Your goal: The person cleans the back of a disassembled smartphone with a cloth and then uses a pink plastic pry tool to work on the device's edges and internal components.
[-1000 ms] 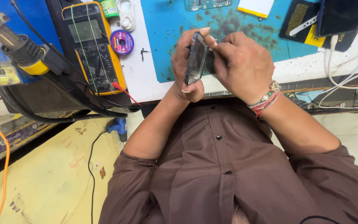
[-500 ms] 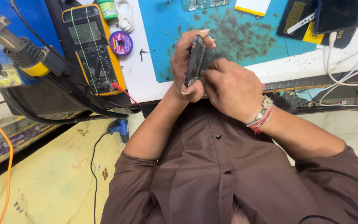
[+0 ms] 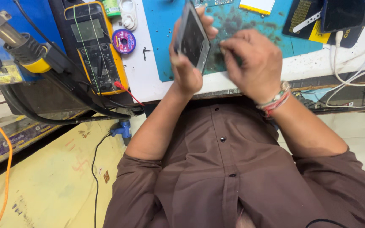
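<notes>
My left hand (image 3: 186, 69) has its grip closed on a phone (image 3: 193, 39), held tilted above the blue mat (image 3: 165, 25) on the bench (image 3: 148, 80). The phone is a thin grey slab with a dark inner face. My right hand (image 3: 252, 63) hovers just beside it with fingers curled, holding nothing I can see.

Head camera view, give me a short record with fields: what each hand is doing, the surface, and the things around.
left hand: left hand grips an opened phone body, tilted upright over the mat
right hand: right hand beside the phone body, fingers curled close to its edge; contact unclear
surface: teal work mat on a white bench
left of mat: yellow multimeter, purple solder-wick spool, hot-air handpiece
right of mat: dark phone, white cables
</notes>
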